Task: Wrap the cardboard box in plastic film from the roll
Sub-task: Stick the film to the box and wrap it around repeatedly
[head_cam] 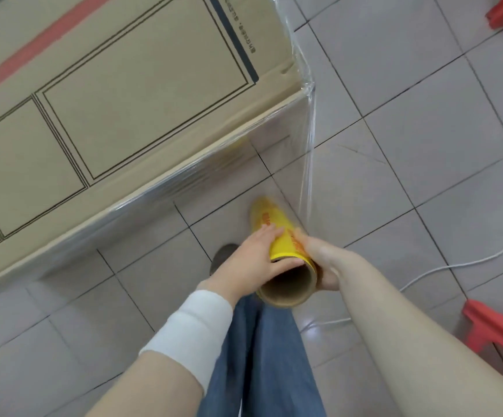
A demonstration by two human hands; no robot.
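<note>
Mid-wrap: your right grip [324,261] curls round the roll [286,246]; your left grip [253,263] presses flat on it. Next, pull the film [308,164] tight along the box [124,100].

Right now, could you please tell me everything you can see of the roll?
The roll is a yellow tube with orange print and an open brown cardboard end facing the camera. It is held above the floor, pointing away toward the box. The left hand lies flat on its left side; the right hand grips its right side. Clear film runs from it up to the box corner.
</note>
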